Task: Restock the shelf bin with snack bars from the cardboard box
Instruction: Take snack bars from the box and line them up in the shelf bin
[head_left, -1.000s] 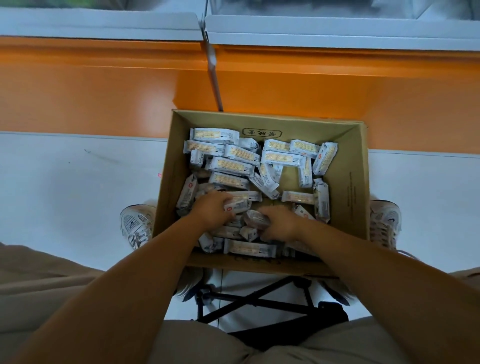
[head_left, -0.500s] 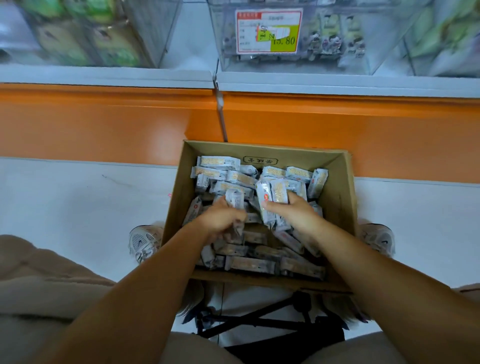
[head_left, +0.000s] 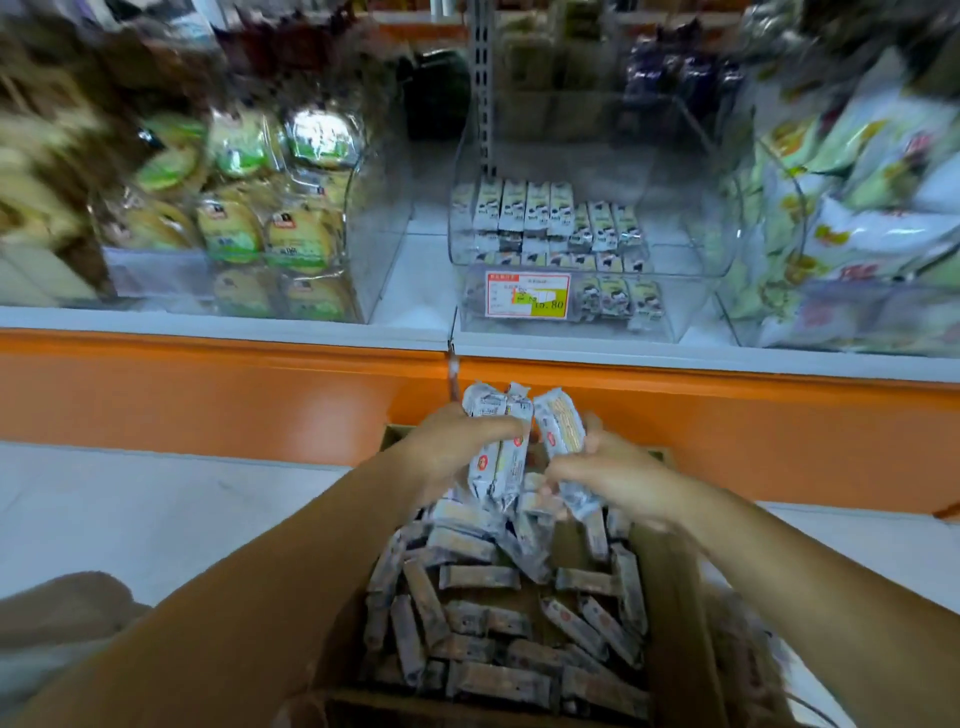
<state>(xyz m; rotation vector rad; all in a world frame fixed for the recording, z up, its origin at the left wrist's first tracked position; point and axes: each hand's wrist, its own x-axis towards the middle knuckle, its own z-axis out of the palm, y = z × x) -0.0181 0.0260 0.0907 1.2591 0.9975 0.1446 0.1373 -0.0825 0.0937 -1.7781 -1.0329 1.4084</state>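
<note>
The open cardboard box (head_left: 675, 597) holds a loose jumble of silver-white wrapped snack bars (head_left: 478, 577). Above it, the left hand (head_left: 447, 447) grips an upright bundle of bars (head_left: 498, 452), and the right hand (head_left: 618, 478) grips another bar (head_left: 558, 426). The clear shelf bin (head_left: 691, 291) stands part-filled with neat rows.

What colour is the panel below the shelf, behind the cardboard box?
The panel is orange; the head view shows it best.
</note>
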